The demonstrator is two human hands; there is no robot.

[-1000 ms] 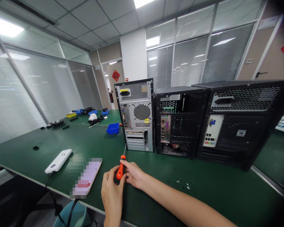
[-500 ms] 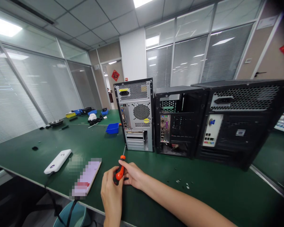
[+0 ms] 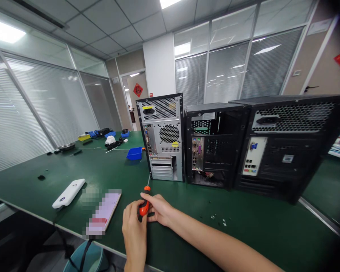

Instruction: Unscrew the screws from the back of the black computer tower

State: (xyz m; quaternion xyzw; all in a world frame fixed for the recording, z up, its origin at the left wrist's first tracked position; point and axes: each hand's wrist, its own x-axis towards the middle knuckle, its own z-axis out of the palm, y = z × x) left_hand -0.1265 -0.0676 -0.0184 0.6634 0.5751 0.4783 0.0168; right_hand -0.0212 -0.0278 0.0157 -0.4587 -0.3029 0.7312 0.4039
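Both of my hands grip an orange and black screwdriver (image 3: 144, 209). My right hand (image 3: 158, 209) wraps the handle from the right, its thumb along the black part. On the left, my left hand (image 3: 134, 223) closes its fingers on the handle's rear end. The thin shaft points away from me to the lower left corner of a silver computer case (image 3: 178, 166), whose back faces me. The tip looks to be at a screw there; whether it sits in the screw head is too small to tell.
Two black computer cases (image 3: 238, 124) (image 3: 286, 151) stand to the right. Small screws and bits (image 3: 224, 223) lie on the green table (image 3: 187, 241). Nearer left are a white power bank (image 3: 69, 194) and a phone (image 3: 109, 207). A blue tray (image 3: 134, 153) sits beside the silver case.
The screwdriver handle has turned slightly, and the fingers of both hands have shifted a little on it. The cases and the table things stay where they were.
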